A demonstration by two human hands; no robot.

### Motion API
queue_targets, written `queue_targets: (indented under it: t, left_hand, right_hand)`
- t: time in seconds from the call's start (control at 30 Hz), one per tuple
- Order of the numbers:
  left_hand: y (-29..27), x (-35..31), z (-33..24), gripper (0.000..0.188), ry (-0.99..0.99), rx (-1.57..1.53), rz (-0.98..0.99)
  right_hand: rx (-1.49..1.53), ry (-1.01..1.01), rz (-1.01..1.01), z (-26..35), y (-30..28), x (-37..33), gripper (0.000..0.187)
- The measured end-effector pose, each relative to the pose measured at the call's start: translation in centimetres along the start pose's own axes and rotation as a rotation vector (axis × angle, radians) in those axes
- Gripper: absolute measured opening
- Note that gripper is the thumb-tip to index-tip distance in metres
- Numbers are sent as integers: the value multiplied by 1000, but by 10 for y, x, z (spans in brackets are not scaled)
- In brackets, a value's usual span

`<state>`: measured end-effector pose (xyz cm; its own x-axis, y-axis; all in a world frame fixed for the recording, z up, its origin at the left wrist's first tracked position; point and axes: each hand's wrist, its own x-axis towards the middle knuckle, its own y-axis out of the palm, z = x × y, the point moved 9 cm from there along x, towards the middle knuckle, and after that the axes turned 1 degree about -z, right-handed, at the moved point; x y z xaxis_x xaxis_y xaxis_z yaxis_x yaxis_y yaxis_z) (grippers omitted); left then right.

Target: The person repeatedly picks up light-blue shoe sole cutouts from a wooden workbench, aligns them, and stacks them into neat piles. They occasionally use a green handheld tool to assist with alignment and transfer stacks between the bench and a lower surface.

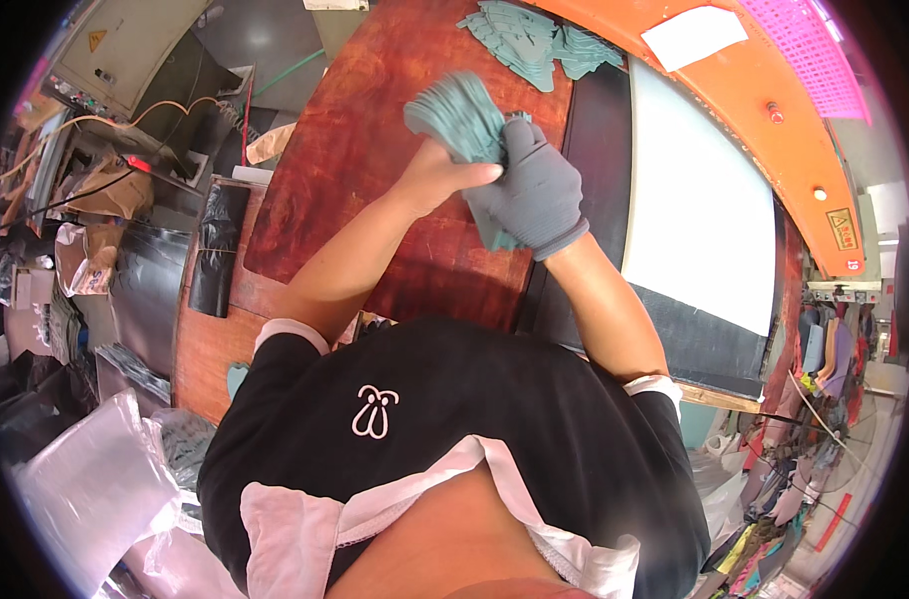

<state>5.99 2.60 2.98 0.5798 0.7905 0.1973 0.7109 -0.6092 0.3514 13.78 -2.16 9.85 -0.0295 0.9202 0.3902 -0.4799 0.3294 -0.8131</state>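
Note:
Over the reddish-brown tabletop I hold a thick stack of teal cut pieces (461, 112), fanned out at its upper left end. My bare left hand (444, 178) is closed on the stack's left side, its thumb pointing right. On the other side my right hand (539, 185), in a grey knit glove, grips the same stack. Its lower end sticks out beneath the gloved hand. More teal cut pieces (522, 45) lie in a loose pile at the table's far edge.
A white board (704, 200) on a black bed lies right of the wooden table (324, 150). Above it arches an orange machine arm (774, 110) with a pink mesh basket (809, 50). A black roll (218, 250) rests at the left; clear plastic bags (105, 489) are lower left.

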Motion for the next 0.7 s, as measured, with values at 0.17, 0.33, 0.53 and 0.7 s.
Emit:
queue_targets:
  t: [0.17, 0.33, 0.53, 0.7]
  left_hand:
    - [1, -7, -20, 90, 70, -255, 123]
    - [11, -17, -2, 84, 32, -527, 121]
    - [6, -23, 20, 64, -15, -715, 128]
    - [-20, -28, 23, 59, -8, -1061, 73]
  right_hand:
    - [136, -151, -35, 23, -15, -9, 63]
    - [145, -87, 94, 26, 4, -18, 90]
    - [279, -69, 143, 5, 5, -41, 85]
    - [317, 158, -27, -74, -49, -109, 64]
